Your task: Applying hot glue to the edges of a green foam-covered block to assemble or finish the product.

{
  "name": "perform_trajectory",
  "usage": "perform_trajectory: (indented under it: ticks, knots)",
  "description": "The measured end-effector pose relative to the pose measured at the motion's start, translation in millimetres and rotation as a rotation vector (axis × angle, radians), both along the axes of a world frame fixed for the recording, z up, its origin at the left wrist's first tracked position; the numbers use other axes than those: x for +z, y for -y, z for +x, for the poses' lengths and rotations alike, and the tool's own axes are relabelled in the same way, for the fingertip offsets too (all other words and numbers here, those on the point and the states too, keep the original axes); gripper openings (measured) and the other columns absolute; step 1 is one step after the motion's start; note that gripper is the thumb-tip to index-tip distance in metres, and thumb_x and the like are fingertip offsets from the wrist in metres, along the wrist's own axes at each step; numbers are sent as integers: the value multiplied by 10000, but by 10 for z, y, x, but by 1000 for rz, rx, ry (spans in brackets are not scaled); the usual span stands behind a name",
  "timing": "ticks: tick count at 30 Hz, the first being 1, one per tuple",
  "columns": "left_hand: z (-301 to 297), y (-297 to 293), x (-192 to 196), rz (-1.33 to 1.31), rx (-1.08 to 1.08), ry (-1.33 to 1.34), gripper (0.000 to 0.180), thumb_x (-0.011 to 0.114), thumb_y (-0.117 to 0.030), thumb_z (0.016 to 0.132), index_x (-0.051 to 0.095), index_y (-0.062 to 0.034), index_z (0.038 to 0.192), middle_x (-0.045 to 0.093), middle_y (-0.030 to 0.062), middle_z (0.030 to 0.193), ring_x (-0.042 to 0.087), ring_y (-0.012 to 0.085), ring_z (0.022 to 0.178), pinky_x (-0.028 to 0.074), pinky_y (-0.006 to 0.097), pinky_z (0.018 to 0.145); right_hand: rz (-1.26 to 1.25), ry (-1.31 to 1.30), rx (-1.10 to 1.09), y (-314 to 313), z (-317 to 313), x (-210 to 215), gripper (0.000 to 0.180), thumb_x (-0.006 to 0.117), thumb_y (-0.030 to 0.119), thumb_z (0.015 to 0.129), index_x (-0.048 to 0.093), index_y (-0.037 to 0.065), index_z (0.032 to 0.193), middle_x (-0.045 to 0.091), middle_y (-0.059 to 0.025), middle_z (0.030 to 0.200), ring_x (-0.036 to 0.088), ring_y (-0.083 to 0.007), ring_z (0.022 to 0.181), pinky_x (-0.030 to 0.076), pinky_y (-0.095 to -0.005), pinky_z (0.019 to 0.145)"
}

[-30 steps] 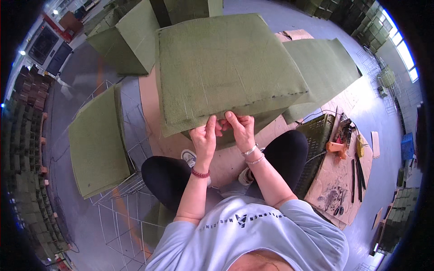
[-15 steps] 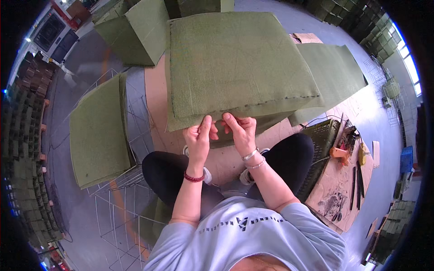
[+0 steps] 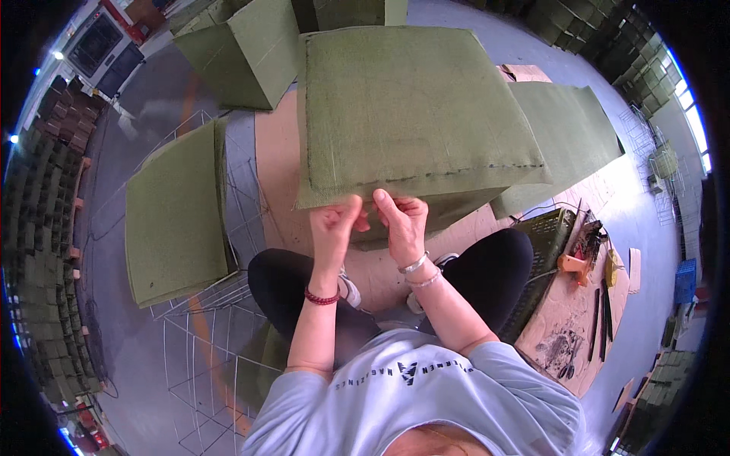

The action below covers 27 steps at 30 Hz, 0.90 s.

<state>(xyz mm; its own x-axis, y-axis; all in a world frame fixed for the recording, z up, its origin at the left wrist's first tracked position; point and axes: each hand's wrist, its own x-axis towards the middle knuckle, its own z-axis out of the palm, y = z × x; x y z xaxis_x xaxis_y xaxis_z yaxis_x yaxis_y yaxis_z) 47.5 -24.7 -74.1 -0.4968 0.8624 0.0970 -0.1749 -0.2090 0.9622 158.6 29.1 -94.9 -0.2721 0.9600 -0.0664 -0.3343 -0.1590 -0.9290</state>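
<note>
A large box covered in coarse green fabric [image 3: 418,106] stands in front of me, with a dark, uneven line running along the near edge of its top. My right hand [image 3: 407,224] pinches the fabric at that edge, thumb on top and fingers curled below. Just beside it, my left hand [image 3: 334,220] is closed with thumb and forefinger on the same fabric edge, slightly blurred. The fabric's loose front-left corner sticks out past the left hand. What lies under the fingertips is hidden.
Green panels [image 3: 179,213] lean on a wire frame [image 3: 190,342] at left. Another green panel [image 3: 563,129] lies right. A cardboard-topped crate [image 3: 544,243] holds an orange glue gun [image 3: 574,266], black sticks [image 3: 604,327] and scissors [image 3: 566,372]. More green boxes [image 3: 243,61] stand behind.
The view has shifted slightly, so the box appears a little further right. My left hand has moved slightly along the fabric edge; the right keeps its pinch.
</note>
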Motion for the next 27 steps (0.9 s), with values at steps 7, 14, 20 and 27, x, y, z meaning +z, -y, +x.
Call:
perform_trajectory:
  ticks: [7,14,20,27]
  knots:
    - [1,24,-25,-6,87,-18,202,610,-185,899,626,-15,791,587,23,613,534,79,478,419,203,444,3,-39,-40,64,-112,111,161,687,148,837,665,7,761,616,-12,668,496,-63,559,364,-212,502]
    - [344,-173,34,7,94,-13,267,591,-212,914,619,-13,739,580,11,612,526,73,489,427,211,457,103,46,-66,-229,194,161,157,686,126,832,670,3,736,635,-18,652,528,-69,528,401,-220,470]
    - [472,-234,-67,26,57,61,247,599,-230,909,630,-18,786,613,34,652,558,99,510,440,222,481,127,58,-44,-279,365,109,177,691,154,833,679,0,747,621,-10,629,521,-64,533,406,-215,497]
    - [204,-7,32,-55,-122,109,233,599,-219,907,648,-5,829,648,74,707,607,122,572,501,243,537,77,54,115,-179,396,123,266,664,256,848,681,5,762,613,9,631,533,-55,578,378,-204,522]
